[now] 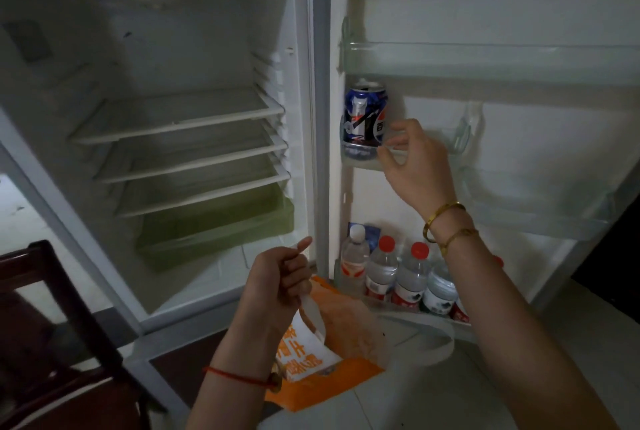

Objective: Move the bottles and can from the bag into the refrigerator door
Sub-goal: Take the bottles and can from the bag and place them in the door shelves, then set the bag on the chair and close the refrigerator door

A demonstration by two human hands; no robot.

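1. the right hand (417,161) is raised to the small clear middle door bin (408,152), wrist bent, forearm rising from the lower right; its fingers are loosely spread and hold nothing, fingertips just beside the bin's front edge and next to the can.
2. two gold bangles (446,222) sit on the right wrist.
3. the left hand (280,277) is lower, in front of the fridge's bottom edge, fingers clenched around a white bag handle (311,315); a red string bracelet (239,377) circles that wrist.
4. the blue can (365,118) stands upright at the left end of the middle door bin, free of the hand.
5. several water bottles (398,274) stand upright in a row in the bottom door shelf, most with red caps, the leftmost with a white cap; the right forearm covers part of the row.
6. the orange-and-white bag (322,370) hangs from the left hand down to the floor (433,402) below the open door; whether anything is inside cannot be told.
7. the upper door shelf (485,59) is clear plastic.
8. the fridge compartment (180,118) on the left shows white shelves and a greenish drawer (214,229).
9. a dark wooden chair (45,325) stands at the lower left.
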